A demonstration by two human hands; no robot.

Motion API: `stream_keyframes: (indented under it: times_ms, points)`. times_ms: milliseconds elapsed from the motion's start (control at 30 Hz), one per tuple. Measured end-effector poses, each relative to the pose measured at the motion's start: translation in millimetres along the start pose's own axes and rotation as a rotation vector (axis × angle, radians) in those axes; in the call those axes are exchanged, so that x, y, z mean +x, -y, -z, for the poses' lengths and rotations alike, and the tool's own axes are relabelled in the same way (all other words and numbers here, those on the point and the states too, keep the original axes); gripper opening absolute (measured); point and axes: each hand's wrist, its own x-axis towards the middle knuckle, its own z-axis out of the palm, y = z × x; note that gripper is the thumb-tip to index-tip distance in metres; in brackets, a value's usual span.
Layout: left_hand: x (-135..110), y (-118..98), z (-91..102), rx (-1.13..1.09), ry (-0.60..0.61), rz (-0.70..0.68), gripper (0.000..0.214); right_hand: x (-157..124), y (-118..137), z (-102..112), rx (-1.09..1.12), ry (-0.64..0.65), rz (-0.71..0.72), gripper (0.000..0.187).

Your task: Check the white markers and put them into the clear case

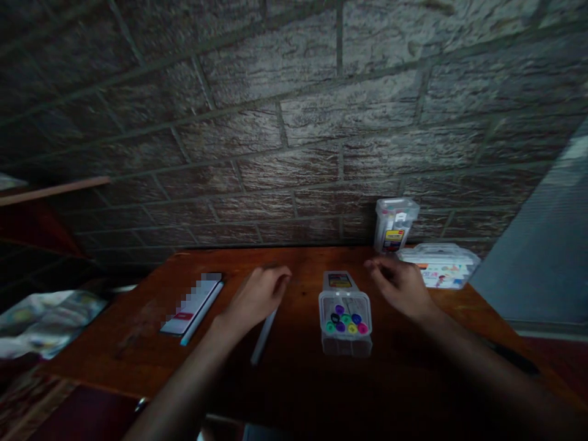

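Observation:
My left hand (260, 290) is over the wooden table with its fingers curled inward; whether anything is in them is hidden. A slim pale stick, perhaps a marker (263, 340), runs out from beneath this hand, its upper end covered. Between my hands stands a clear plastic box (345, 346) with its lid (339, 280) tipped back. Several round coloured ends (346, 320), in purple, green, blue, yellow and pink, show inside it. Right of the box, my right hand (404, 288) is closed, thumb and fingers drawn together; I cannot make out anything in it.
A phone (195, 304) lies at the left on the table (294, 392), with a pale blue-tipped marker (202, 313) along it. Behind my right hand stand a tall clear container (394, 223) and a lidded box with a handle (443, 269). A brick wall (294, 153) rises behind.

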Motion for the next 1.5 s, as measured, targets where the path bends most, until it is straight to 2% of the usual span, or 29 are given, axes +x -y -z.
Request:
stream_keyframes:
  times_ms: [167,300,400,500,633,833,1000,1133,1267,1333,1467,1500]
  points:
    - [-75.6,43.1,7.9,0.160,-0.036,0.234,0.035,-2.0,-2.1,-1.8,-0.011,0.013,0.024,0.031]
    - [-111.7,69.1,14.1,0.387,0.007,0.371,0.047,-2.6,-3.3,-3.0,-0.024,0.015,0.033,0.029]
    - [-125.2,80.3,13.5,0.504,0.054,0.327,0.046,-2.7,-3.9,-3.3,-0.036,0.016,0.039,0.028]
    - [-132.6,87.8,8.8,0.530,0.092,0.321,0.039,-2.9,-4.7,-3.3,-0.048,0.020,0.044,0.027]
    - [-140.0,96.8,1.9,0.501,0.046,0.320,0.037,-2.9,-6.0,-3.6,-0.062,0.028,0.043,0.028]
    - [-144.9,104.6,-8.1,0.388,-0.019,0.397,0.039,-2.5,-5.7,-4.1,-0.061,0.041,0.028,0.028]
    - [-123.6,94.1,-17.1,0.171,0.000,0.347,0.034,-2.9,-4.5,-4.6,-0.035,0.049,0.005,0.027]
    - [-82.6,75.0,-16.3,0.132,-0.064,0.316,0.038,-3.6,-3.1,-4.8,0.016,0.041,-0.020,0.027]
    - [-27.2,34.9,-7.8,0.015,-0.133,0.181,0.037,-1.3,-0.6,-3.6,0.113,0.004,-0.074,0.034]
    - [-0.6,9.8,-6.6,-0.230,-0.148,0.049,0.033,1.2,2.7,-1.0,0.178,-0.016,-0.100,0.041]
    - [35.5,-28.7,-19.1,-0.542,-0.202,-0.111,0.030,5.3,14.3,7.1,0.323,-0.034,-0.143,0.050]
    - [39.8,-33.6,-24.1,-0.591,-0.203,-0.124,0.030,5.8,17.5,8.7,0.436,-0.027,-0.159,0.050]
